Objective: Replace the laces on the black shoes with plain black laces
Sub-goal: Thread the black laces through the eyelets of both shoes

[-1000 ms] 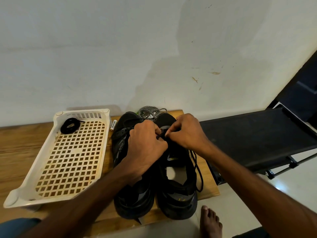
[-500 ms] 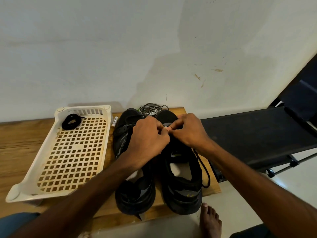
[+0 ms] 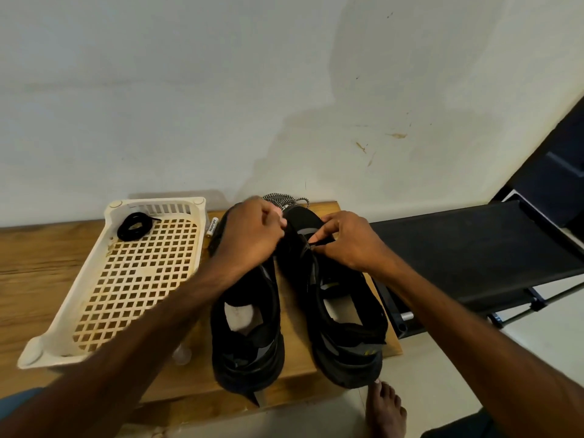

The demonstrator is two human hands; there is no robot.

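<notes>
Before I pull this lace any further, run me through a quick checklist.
1. Lace end pinched by right hand fingers: ok.
2. Left hand holding the other end: cannot tell, blurred.
3. Shoe being laced flat on the table: ok.
4. Other shoe upright beside it: ok.
5. Spare black lace waiting in the basket: ok.
6. Patterned laces out of the shoes, behind the toes: ok.
</notes>
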